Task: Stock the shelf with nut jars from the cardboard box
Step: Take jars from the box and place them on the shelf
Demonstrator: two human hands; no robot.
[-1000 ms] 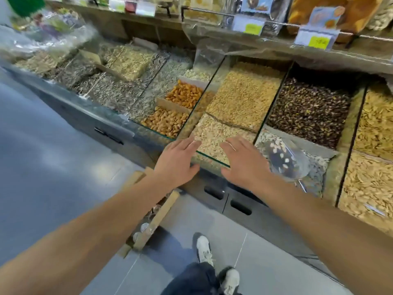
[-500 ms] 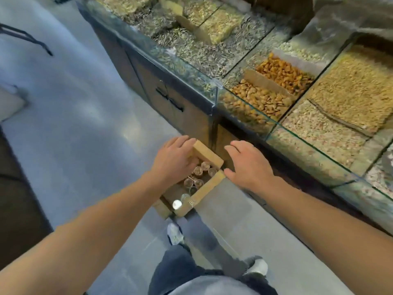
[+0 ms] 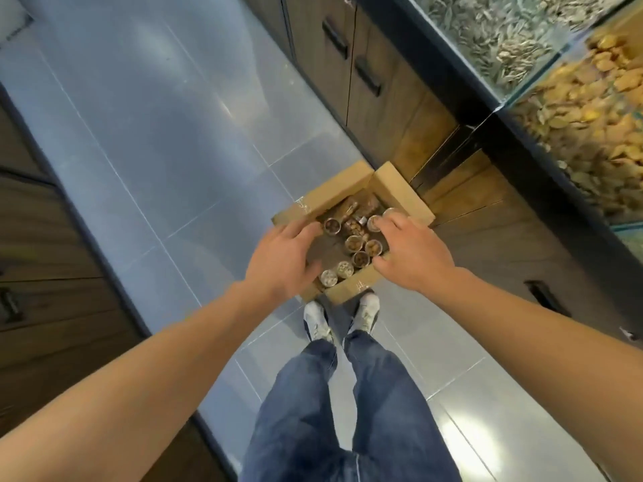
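An open cardboard box [image 3: 335, 194] stands on the floor tiles just in front of my feet. Several small clear nut jars [image 3: 355, 243] with round lids stand inside it. My left hand [image 3: 283, 259] hovers over the box's left side with fingers spread and nothing in it. Over the right side my right hand [image 3: 409, 252] reaches down, fingers apart, fingertips near a jar at the right wall; whether it touches that jar I cannot tell.
Wooden cabinet doors with black handles [image 3: 367, 76] run along the right behind the box. Above them glass-fronted bins hold seeds [image 3: 501, 36] and nuts [image 3: 598, 109]. A dark wooden unit [image 3: 52, 259] lines the left. Grey tiled aisle [image 3: 167, 109] lies between.
My view has tipped from the bulk bins down to the floor. Both hands have dropped from the glass edge to just above the open box.
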